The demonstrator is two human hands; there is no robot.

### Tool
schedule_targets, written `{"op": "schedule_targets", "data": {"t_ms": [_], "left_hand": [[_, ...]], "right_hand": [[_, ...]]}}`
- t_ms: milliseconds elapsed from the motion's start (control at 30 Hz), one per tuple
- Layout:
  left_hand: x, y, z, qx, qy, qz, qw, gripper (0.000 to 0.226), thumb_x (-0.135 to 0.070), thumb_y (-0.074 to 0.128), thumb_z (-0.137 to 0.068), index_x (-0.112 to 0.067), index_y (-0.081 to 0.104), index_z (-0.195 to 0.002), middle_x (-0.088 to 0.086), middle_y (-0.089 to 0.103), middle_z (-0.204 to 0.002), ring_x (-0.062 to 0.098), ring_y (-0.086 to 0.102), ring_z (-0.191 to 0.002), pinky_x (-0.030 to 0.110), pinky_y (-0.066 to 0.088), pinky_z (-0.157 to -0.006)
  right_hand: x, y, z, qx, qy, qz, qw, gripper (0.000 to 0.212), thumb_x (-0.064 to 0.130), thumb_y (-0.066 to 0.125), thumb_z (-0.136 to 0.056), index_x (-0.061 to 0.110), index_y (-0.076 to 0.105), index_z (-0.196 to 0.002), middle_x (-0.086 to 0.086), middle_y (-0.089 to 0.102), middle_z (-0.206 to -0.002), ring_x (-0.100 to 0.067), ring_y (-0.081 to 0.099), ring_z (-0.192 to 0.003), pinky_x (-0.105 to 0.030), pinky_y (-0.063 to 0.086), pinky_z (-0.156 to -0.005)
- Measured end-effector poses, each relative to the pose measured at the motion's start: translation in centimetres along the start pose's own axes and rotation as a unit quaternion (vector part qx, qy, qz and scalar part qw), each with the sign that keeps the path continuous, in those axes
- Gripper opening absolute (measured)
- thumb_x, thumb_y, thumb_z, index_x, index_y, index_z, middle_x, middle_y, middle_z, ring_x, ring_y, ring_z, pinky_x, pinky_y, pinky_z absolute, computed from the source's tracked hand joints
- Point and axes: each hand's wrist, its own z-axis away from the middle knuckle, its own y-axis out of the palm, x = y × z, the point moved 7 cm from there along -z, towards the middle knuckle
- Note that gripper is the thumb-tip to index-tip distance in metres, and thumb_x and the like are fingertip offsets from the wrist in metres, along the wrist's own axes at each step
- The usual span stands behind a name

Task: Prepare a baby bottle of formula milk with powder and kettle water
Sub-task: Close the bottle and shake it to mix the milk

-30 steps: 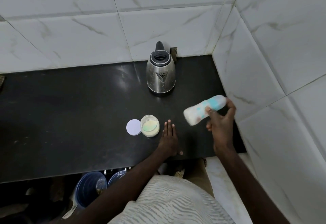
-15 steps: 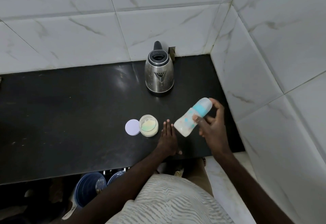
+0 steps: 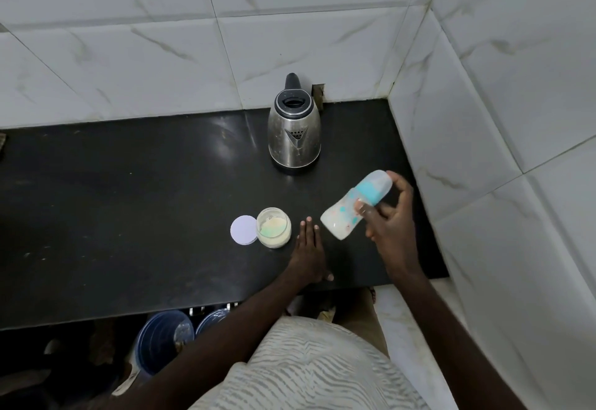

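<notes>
My right hand [image 3: 392, 225] grips a capped baby bottle [image 3: 350, 208] with a teal collar and milky liquid inside, holding it tilted above the black counter [image 3: 129, 216], cap end up and to the right. Flat on the counter, fingers together, rests my left hand [image 3: 308, 253], holding nothing. Just left of it stands an open jar of pale formula powder [image 3: 273, 227], and its white round lid [image 3: 243, 229] lies beside the jar. A steel kettle [image 3: 294, 133] with a black handle stands at the back near the wall.
White marble tiles form the back wall and the right wall [image 3: 500, 119], closing the counter's right end. Below the counter's front edge stand two blue buckets [image 3: 161, 342]. White floor shows at the lower right.
The bottle in my right hand has swung between tilts, dipping lower and left half a second ago and now slightly up and right. My left hand has stayed flat on the counter.
</notes>
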Motion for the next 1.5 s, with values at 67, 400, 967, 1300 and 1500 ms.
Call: {"op": "schedule_targets", "data": {"t_ms": [67, 400, 967, 1300, 1500], "left_hand": [[-0.1, -0.2, 0.3, -0.008, 0.003, 0.008, 1.0, 0.138, -0.059, 0.078, -0.079, 0.013, -0.011, -0.155, 0.038, -0.024, -0.16, 0.05, -0.021, -0.151, 0.053, 0.001, -0.127], [-0.1, -0.3, 0.2, -0.004, 0.008, 0.005, 1.0, 0.14, -0.059, 0.079, -0.078, 0.013, -0.013, -0.155, 0.036, -0.027, -0.159, 0.049, -0.024, -0.15, 0.054, 0.002, -0.128], [-0.2, -0.4, 0.5, -0.007, 0.004, 0.031, 0.999, 0.138, -0.058, 0.079, -0.079, 0.012, -0.012, -0.155, 0.036, -0.026, -0.16, 0.049, -0.022, -0.151, 0.053, 0.002, -0.128], [0.1, -0.1, 0.0, -0.013, 0.01, 0.027, 1.0, 0.142, -0.06, 0.081, -0.075, 0.009, -0.011, -0.158, 0.033, -0.026, -0.161, 0.048, -0.024, -0.151, 0.055, -0.002, -0.127], [0.0, -0.3, 0.3, -0.02, 0.001, 0.032, 0.999, 0.14, -0.059, 0.08, -0.077, 0.012, -0.012, -0.155, 0.036, -0.026, -0.16, 0.049, -0.022, -0.151, 0.052, -0.002, -0.126]], "right_hand": [[0.8, -1.6, -0.7, -0.085, 0.001, -0.038, 0.996, 0.066, 0.025, 0.078, -0.092, 0.037, 0.04, -0.144, -0.004, 0.071, -0.123, -0.015, 0.071, -0.087, -0.019, 0.051, -0.053], [-0.7, -1.3, -0.3, -0.002, 0.004, 0.021, 1.0, 0.071, 0.021, 0.078, -0.092, 0.034, 0.037, -0.148, -0.007, 0.068, -0.13, -0.015, 0.073, -0.094, -0.017, 0.052, -0.056], [-0.2, -2.3, -1.1, -0.198, 0.02, -0.086, 0.976, 0.065, 0.03, 0.077, -0.092, 0.037, 0.039, -0.143, -0.003, 0.071, -0.122, -0.015, 0.071, -0.086, -0.021, 0.051, -0.053], [-1.0, -0.4, 0.4, -0.051, 0.009, -0.021, 0.998, 0.066, 0.026, 0.078, -0.091, 0.04, 0.04, -0.143, -0.006, 0.071, -0.124, -0.014, 0.072, -0.087, -0.021, 0.054, -0.057], [0.1, -2.4, -0.8, -0.182, 0.018, -0.086, 0.979, 0.066, 0.027, 0.076, -0.093, 0.035, 0.037, -0.147, -0.008, 0.07, -0.125, -0.017, 0.068, -0.082, -0.021, 0.05, -0.051]]}}
